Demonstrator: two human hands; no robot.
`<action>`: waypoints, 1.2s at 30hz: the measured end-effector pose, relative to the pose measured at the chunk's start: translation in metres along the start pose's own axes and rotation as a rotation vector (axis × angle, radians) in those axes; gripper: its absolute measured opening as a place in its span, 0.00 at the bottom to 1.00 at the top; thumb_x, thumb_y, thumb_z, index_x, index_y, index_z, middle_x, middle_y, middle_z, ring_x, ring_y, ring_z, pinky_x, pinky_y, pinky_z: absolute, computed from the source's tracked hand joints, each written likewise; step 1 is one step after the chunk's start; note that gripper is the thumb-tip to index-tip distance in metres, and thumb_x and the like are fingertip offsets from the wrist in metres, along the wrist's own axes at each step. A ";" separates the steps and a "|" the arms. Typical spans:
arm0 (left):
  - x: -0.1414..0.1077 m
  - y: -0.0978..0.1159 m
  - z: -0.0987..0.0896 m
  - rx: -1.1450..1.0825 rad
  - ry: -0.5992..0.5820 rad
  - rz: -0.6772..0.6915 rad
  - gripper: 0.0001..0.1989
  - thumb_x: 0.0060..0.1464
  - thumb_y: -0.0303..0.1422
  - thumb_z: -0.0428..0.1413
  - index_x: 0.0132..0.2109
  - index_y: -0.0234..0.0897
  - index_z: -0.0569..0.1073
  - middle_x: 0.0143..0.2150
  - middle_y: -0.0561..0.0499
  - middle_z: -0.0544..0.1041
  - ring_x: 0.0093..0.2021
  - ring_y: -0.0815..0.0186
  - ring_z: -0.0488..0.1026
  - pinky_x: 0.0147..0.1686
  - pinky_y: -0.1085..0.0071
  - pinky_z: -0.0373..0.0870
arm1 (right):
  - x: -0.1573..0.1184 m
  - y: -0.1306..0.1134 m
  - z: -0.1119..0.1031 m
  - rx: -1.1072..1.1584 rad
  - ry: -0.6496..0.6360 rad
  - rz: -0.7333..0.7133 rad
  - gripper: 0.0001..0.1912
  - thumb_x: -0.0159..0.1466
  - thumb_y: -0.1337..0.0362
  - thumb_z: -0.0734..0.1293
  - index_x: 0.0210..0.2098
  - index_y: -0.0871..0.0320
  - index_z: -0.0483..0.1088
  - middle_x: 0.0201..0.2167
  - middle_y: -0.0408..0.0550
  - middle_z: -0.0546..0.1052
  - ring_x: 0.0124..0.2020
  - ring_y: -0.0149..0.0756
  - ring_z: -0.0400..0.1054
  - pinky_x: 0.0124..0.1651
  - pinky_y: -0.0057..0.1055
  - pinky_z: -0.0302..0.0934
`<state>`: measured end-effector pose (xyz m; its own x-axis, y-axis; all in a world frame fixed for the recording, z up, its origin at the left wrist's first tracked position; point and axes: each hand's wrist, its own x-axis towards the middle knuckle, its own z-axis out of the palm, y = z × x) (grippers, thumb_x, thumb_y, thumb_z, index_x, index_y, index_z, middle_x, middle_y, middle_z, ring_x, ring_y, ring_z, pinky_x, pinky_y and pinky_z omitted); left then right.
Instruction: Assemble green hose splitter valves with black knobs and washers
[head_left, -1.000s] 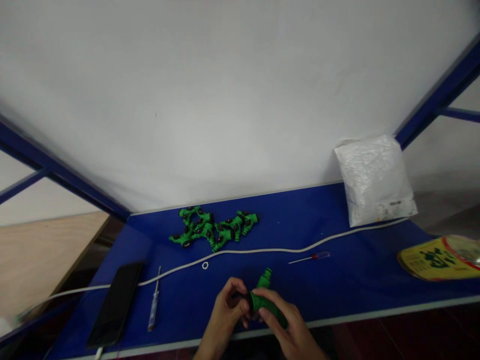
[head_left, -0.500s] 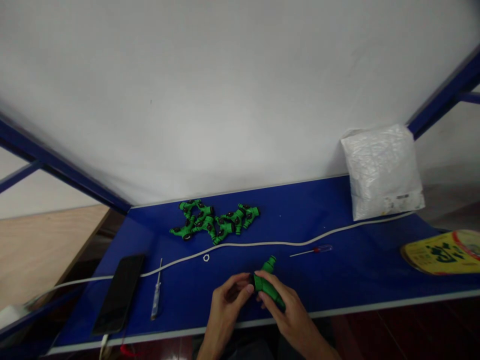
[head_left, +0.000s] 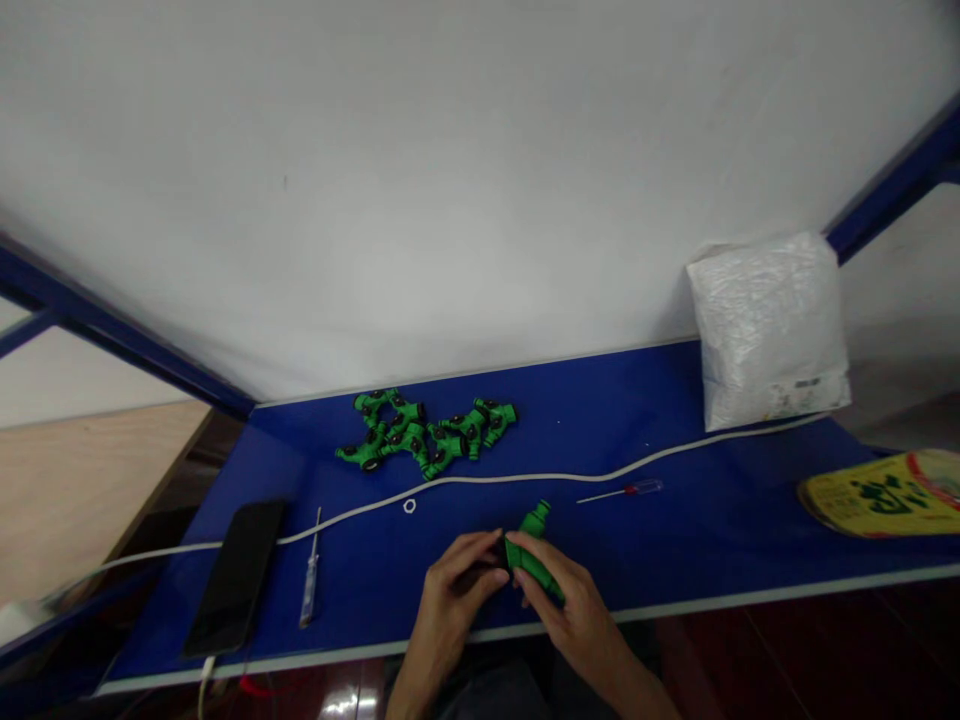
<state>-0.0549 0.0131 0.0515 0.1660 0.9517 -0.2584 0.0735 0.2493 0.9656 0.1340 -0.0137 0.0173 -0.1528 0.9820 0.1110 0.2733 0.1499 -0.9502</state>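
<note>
Near the front edge of the blue shelf, my right hand [head_left: 568, 598] is closed around the body of a green Y-shaped hose splitter [head_left: 535, 520]. One of its arms points up and away from me; part of the body hides under my fingers. On its left end is a black collar [head_left: 501, 549], which my left hand [head_left: 452, 585] pinches between thumb and fingers. Beyond my hands lie a white hex ring [head_left: 409, 506] and a small screwdriver [head_left: 634, 489] with a red and clear handle. Several more green splitters [head_left: 407, 438] with black knobs sit in a cluster farther back.
A white cable [head_left: 540, 479] runs across the blue shelf [head_left: 600, 400]. At left lie a black phone [head_left: 235, 580] and a clear-handled screwdriver [head_left: 309, 585]. A white plastic parcel [head_left: 769, 335] leans on the back wall, and a yellow package [head_left: 877, 497] lies at right.
The whole view has shifted slightly, so the shelf and its things sit a little higher. Both hands keep their hold on the hose splitter; the left fingers have moved slightly around the collar.
</note>
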 end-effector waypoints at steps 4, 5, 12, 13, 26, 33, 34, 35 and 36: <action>-0.002 -0.006 -0.011 -0.065 -0.086 0.034 0.17 0.53 0.44 0.68 0.47 0.42 0.87 0.56 0.40 0.82 0.60 0.45 0.76 0.63 0.51 0.70 | 0.002 -0.004 0.001 -0.002 0.000 -0.010 0.20 0.74 0.61 0.61 0.63 0.54 0.72 0.55 0.55 0.80 0.34 0.35 0.79 0.41 0.30 0.77; -0.002 -0.009 -0.014 -0.111 -0.077 0.042 0.16 0.54 0.45 0.68 0.45 0.41 0.87 0.54 0.40 0.83 0.62 0.44 0.75 0.65 0.48 0.67 | 0.003 -0.006 0.001 -0.005 -0.003 -0.006 0.20 0.74 0.61 0.61 0.63 0.54 0.72 0.55 0.55 0.80 0.34 0.35 0.79 0.40 0.30 0.77; 0.005 -0.008 -0.003 -0.109 0.151 0.004 0.30 0.60 0.57 0.57 0.52 0.35 0.82 0.48 0.38 0.84 0.41 0.54 0.83 0.43 0.60 0.81 | 0.003 -0.012 -0.002 -0.045 -0.016 0.017 0.20 0.73 0.59 0.63 0.62 0.53 0.73 0.50 0.53 0.82 0.40 0.39 0.80 0.47 0.33 0.76; 0.004 -0.005 0.001 -0.041 0.124 -0.010 0.28 0.58 0.55 0.60 0.49 0.35 0.82 0.42 0.40 0.85 0.37 0.56 0.82 0.38 0.63 0.80 | 0.003 -0.012 -0.003 -0.043 -0.013 0.025 0.20 0.73 0.59 0.63 0.62 0.53 0.72 0.51 0.53 0.82 0.43 0.40 0.80 0.49 0.34 0.76; -0.003 -0.002 0.001 0.112 -0.005 0.048 0.19 0.62 0.45 0.61 0.54 0.40 0.81 0.53 0.41 0.83 0.51 0.53 0.81 0.55 0.57 0.77 | -0.001 -0.009 -0.006 0.056 -0.015 0.231 0.28 0.71 0.51 0.65 0.68 0.48 0.65 0.43 0.49 0.82 0.40 0.42 0.78 0.53 0.40 0.72; -0.022 -0.008 0.010 -0.215 0.068 -0.050 0.34 0.55 0.51 0.65 0.66 0.45 0.73 0.69 0.43 0.72 0.67 0.51 0.71 0.65 0.58 0.68 | -0.002 -0.027 0.000 0.637 0.035 0.393 0.31 0.70 0.43 0.64 0.67 0.51 0.61 0.49 0.54 0.79 0.38 0.42 0.77 0.42 0.40 0.72; -0.024 -0.010 0.015 -0.247 0.078 -0.125 0.35 0.55 0.56 0.63 0.63 0.41 0.76 0.63 0.41 0.78 0.60 0.52 0.76 0.59 0.60 0.73 | -0.004 -0.029 0.005 0.746 0.045 0.413 0.31 0.70 0.42 0.64 0.66 0.51 0.62 0.50 0.55 0.79 0.39 0.42 0.78 0.40 0.39 0.72; -0.026 -0.011 0.020 -0.270 0.073 -0.204 0.35 0.55 0.60 0.60 0.58 0.37 0.79 0.53 0.40 0.84 0.51 0.54 0.81 0.52 0.62 0.76 | -0.005 -0.031 0.010 0.820 0.054 0.429 0.31 0.70 0.41 0.64 0.65 0.50 0.63 0.51 0.56 0.79 0.41 0.43 0.78 0.40 0.39 0.72; -0.026 -0.012 0.025 -0.296 0.050 -0.279 0.37 0.55 0.64 0.56 0.52 0.34 0.82 0.41 0.41 0.86 0.40 0.57 0.82 0.43 0.65 0.77 | -0.007 -0.032 0.015 0.847 0.067 0.437 0.31 0.69 0.39 0.64 0.64 0.50 0.64 0.53 0.56 0.79 0.44 0.44 0.78 0.41 0.38 0.72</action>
<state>-0.0350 -0.0193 0.0464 0.1313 0.8461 -0.5167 -0.1783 0.5328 0.8272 0.1126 -0.0273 0.0426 -0.1380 0.9398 -0.3126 -0.4891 -0.3391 -0.8036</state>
